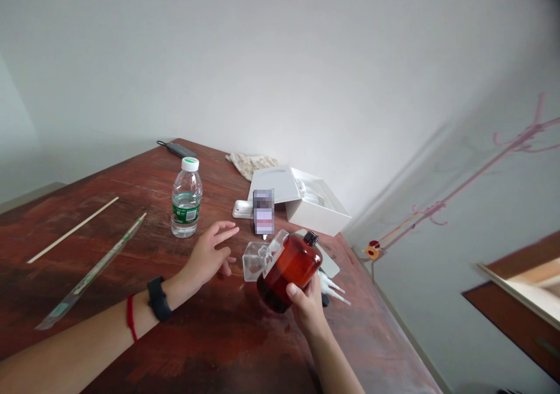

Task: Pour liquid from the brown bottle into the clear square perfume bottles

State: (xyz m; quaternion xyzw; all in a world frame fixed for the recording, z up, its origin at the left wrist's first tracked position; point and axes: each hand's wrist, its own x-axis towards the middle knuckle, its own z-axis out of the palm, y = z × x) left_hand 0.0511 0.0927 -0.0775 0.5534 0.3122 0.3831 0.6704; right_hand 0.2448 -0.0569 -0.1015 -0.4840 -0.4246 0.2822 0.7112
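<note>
An amber bottle (300,262) with a bare threaded neck leans to the right in my right hand (310,303), whose thumb lies across its side. Dark liquid shows in its lower part. My left hand (214,251), with a black band on the wrist, hovers left of the bottle, fingers apart and nothing in them. Clear plastic containers (251,262) stand just behind and left of the amber bottle, partly covered by it. White nozzle-like pieces (332,286) lie to the right, partly hidden by my right hand.
A half-full water bottle (186,201) stands left. Beyond are a phone (263,213), a white case (242,209), an opened white box (321,204) and a cloth (249,163). A chopstick (73,229) and a wrapped pair (94,271) lie on the wooden table (196,347).
</note>
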